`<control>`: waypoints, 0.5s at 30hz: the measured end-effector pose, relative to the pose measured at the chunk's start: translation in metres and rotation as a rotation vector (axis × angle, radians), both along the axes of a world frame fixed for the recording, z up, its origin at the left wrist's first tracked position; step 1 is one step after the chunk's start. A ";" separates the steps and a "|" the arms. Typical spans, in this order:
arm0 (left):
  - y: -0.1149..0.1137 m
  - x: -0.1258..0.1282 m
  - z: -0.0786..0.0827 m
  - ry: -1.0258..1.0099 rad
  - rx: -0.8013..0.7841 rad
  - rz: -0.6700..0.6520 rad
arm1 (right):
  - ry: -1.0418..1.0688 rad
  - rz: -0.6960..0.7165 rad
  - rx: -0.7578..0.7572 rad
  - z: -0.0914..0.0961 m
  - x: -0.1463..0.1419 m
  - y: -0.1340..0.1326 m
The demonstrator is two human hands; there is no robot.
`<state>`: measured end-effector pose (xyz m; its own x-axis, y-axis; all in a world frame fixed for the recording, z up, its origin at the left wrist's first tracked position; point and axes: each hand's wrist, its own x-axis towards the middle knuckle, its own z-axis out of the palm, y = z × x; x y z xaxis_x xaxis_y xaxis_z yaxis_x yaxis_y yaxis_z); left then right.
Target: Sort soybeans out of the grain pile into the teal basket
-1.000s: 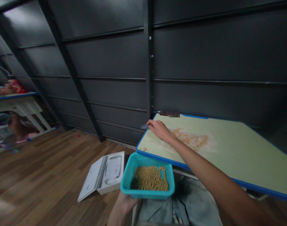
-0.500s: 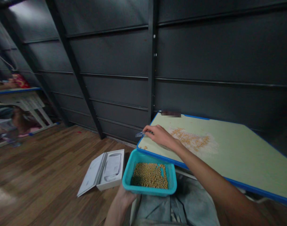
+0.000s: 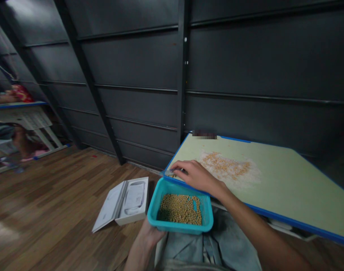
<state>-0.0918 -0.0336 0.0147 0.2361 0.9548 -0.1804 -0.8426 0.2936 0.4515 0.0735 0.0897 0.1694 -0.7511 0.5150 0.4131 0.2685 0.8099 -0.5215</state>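
Observation:
My left hand (image 3: 151, 234) grips a turquoise plastic basket (image 3: 179, 227) by its near left side, with the fingers partly hidden underneath. Round yellowish beans (image 3: 180, 209) cover much of the basket's bottom. My right hand (image 3: 192, 173) is closed, palm down, at the table's left corner, just above the basket's far rim. Between its fingertips is a small clear plastic piece (image 3: 168, 172), too blurred to name exactly, low over a few beans at the table edge. More beans (image 3: 230, 165) lie scattered in whitish powder on the pale table (image 3: 290, 184).
An open white box (image 3: 132, 201) sits on the wooden floor (image 3: 61, 195) left of the basket. A dark panelled wall (image 3: 138, 67) stands behind the table. At far left, another person's leg (image 3: 21, 141) shows under a second table (image 3: 28, 113).
My right hand has come down and nearer to the table's front left edge, bringing the clear plastic piece over the few beans there. My left hand and the basket stay nearly where they were.

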 end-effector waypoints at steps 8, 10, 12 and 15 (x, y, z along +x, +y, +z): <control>-0.001 0.004 0.003 0.001 -0.002 -0.003 | 0.190 -0.045 -0.128 -0.007 0.015 -0.008; -0.002 0.004 -0.001 0.012 0.013 -0.019 | 0.295 -0.142 -0.109 -0.011 0.019 0.000; -0.002 0.006 -0.009 0.018 0.025 -0.040 | 0.359 -0.258 -0.079 -0.015 0.023 0.008; -0.001 0.012 -0.024 -0.003 0.032 -0.052 | 0.386 -0.364 -0.069 -0.021 0.026 0.012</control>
<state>-0.0794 -0.0343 -0.0096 0.2858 0.9466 -0.1493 -0.8278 0.3224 0.4592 0.0994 0.1016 0.1487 -0.3189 0.7500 0.5795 0.3041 0.6600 -0.6870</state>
